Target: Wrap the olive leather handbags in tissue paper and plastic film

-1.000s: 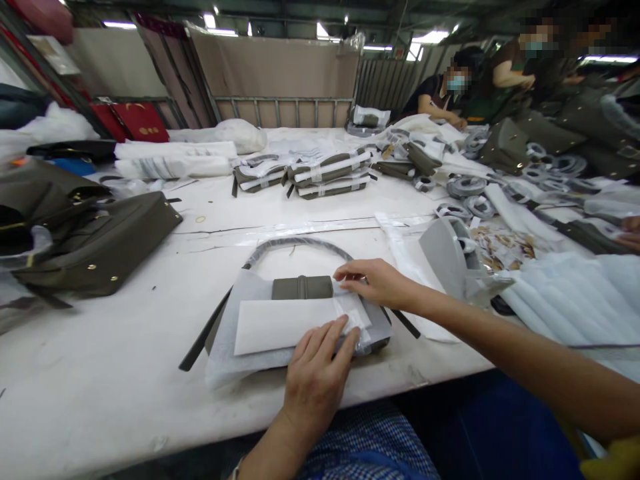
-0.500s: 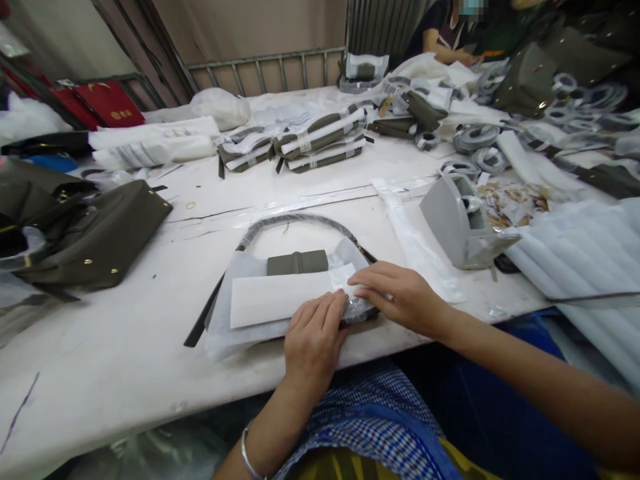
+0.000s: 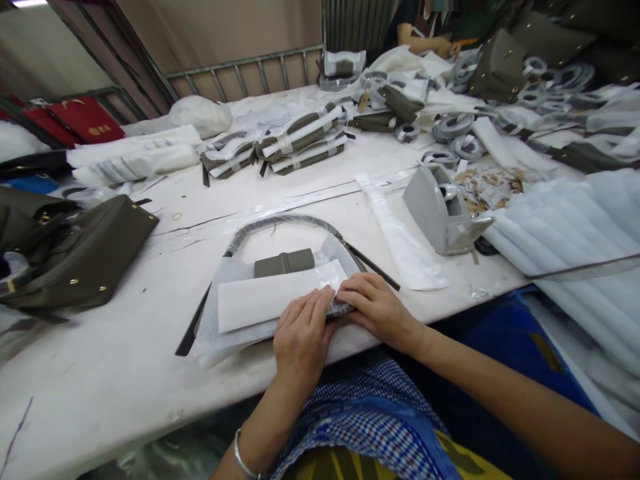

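A dark olive handbag (image 3: pixel 283 263) lies flat on the white table, its handle (image 3: pixel 281 221) arched away from me and wrapped in clear film. White wrapping and a white foam strip (image 3: pixel 260 303) cover its front, with clear tape (image 3: pixel 330 275) across the strip's right end. My left hand (image 3: pixel 301 333) is closed over the bag's near edge, fingers on the strip's end and thumb low at the edge. Close beside it, my right hand (image 3: pixel 377 308) has its fingers curled round the bag's near right corner, on the film and tape.
A grey tape dispenser (image 3: pixel 435 207) stands to the right, beside a long white strip (image 3: pixel 400 233). Wrapped straps (image 3: pixel 300 143) lie at the back. Olive bags (image 3: pixel 95 253) sit at left, white padding sheets (image 3: pixel 575 227) at right. A person (image 3: pixel 425 33) is at the far side.
My right hand has moved from the strip's end down toward me to the bag's near corner. The left hand stays on the near edge. The view has shifted slightly right.
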